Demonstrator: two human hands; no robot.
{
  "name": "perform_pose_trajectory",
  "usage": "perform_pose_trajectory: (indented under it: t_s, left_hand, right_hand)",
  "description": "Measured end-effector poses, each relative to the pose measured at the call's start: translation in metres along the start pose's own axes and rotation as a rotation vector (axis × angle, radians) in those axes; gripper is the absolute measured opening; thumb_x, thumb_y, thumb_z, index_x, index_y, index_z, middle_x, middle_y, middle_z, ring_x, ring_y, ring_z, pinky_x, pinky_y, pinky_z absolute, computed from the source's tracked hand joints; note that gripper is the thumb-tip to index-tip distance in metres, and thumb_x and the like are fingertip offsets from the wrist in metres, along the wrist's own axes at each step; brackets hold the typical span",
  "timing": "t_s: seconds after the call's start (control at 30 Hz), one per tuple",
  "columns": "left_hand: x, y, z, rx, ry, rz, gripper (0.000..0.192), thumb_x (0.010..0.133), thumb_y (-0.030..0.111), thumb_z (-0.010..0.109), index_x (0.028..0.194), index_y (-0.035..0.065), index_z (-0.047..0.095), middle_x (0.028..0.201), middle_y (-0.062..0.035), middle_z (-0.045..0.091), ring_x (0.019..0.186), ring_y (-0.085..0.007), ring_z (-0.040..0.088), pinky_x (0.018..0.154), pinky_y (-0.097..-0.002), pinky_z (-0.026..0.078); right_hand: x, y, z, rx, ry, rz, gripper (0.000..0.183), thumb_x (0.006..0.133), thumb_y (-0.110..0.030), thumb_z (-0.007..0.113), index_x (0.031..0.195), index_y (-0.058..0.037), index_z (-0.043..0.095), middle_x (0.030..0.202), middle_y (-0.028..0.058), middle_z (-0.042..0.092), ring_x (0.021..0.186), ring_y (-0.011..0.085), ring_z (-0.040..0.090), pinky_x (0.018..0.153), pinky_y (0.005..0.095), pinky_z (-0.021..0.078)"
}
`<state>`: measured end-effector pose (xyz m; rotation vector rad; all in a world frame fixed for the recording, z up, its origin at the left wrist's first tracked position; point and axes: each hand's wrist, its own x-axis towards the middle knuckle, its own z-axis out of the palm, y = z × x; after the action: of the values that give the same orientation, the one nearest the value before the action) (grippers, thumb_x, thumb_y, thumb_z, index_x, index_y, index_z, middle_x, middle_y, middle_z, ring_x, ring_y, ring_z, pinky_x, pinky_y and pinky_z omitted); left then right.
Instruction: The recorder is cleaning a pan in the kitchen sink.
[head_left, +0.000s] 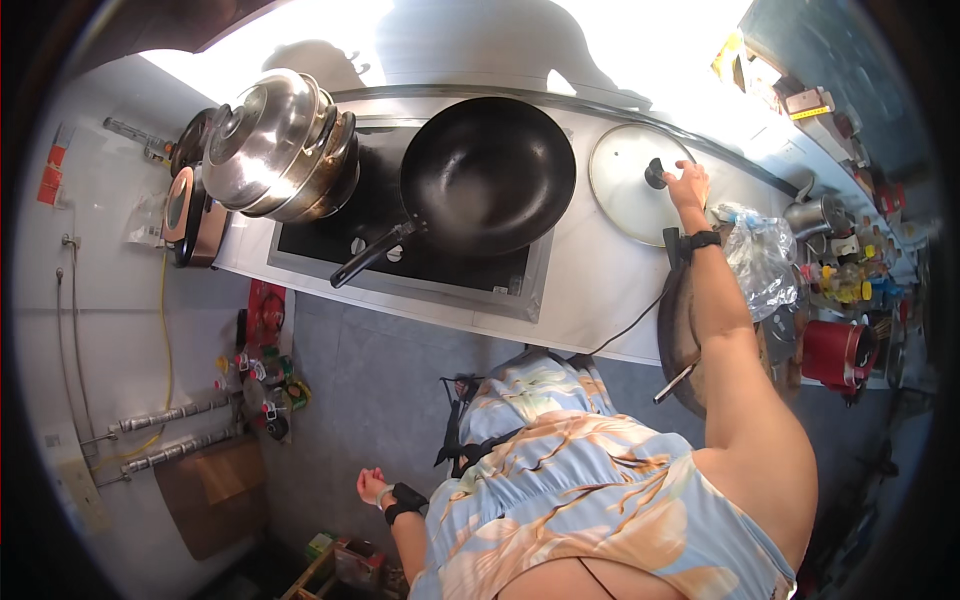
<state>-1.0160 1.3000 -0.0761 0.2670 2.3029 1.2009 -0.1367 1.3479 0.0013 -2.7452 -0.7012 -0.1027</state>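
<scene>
My right hand (688, 184) reaches over a glass lid (626, 199) that lies on the white counter. Thumb and fingers are apart beside the lid's black knob (655, 174); whether they touch it is hard to tell. Left of the lid, a black wok (487, 180) sits on the cooktop (480, 274), its handle (373, 253) pointing towards the lower left. No food shows inside the wok. Low at my side hangs my left hand (370, 486), its fingers curled in, with nothing visible in them.
A stainless steel steamer pot (262, 150) with a domed lid stands on the left of the cooktop, near a rice cooker (196, 217). On the right are a clear plastic bag (759, 259), a round wooden chopping board (679, 330), a knife (676, 381), a metal kettle (817, 216) and a red container (836, 352).
</scene>
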Motion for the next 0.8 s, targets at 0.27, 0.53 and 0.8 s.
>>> perform_pose_trajectory:
  t_s: [0.27,0.53,0.8]
  left_hand:
    - [0.028,-0.002,0.015,0.008,-0.053,0.002,0.012,0.092,0.012,0.062,0.101,0.0032,0.062,0.081,-0.0077,0.065,0.066,-0.0164,0.065,0.051,-0.0227,0.047]
    - [0.077,-0.006,0.017,-0.017,-0.124,0.002,0.011,0.092,0.012,0.061,0.1,0.0038,0.063,0.079,-0.0073,0.065,0.064,-0.0161,0.065,0.051,-0.0231,0.047]
    - [0.149,-0.036,-0.023,-0.047,-0.13,-0.072,0.015,0.09,0.017,0.062,0.1,0.0051,0.061,0.079,-0.0076,0.067,0.064,-0.016,0.064,0.052,-0.0236,0.05]
  right_hand:
    - [-0.089,-0.067,-0.079,0.636,0.095,-0.124,0.028,0.079,-0.013,0.073,0.106,-0.0055,0.068,0.098,0.0095,0.062,0.086,0.0195,0.062,0.074,0.0314,0.0518]
    - [-0.22,-0.125,-0.143,0.597,0.201,-0.271,0.022,0.081,0.001,0.066,0.101,-0.0061,0.068,0.089,0.0039,0.063,0.059,0.0079,0.052,0.059,0.0238,0.046]
    - [-0.343,-0.208,-0.127,0.838,-0.118,-0.376,0.027,0.076,0.013,0.051,0.09,-0.0019,0.069,0.087,0.0102,0.065,0.068,0.0139,0.062,0.06,0.0243,0.0483]
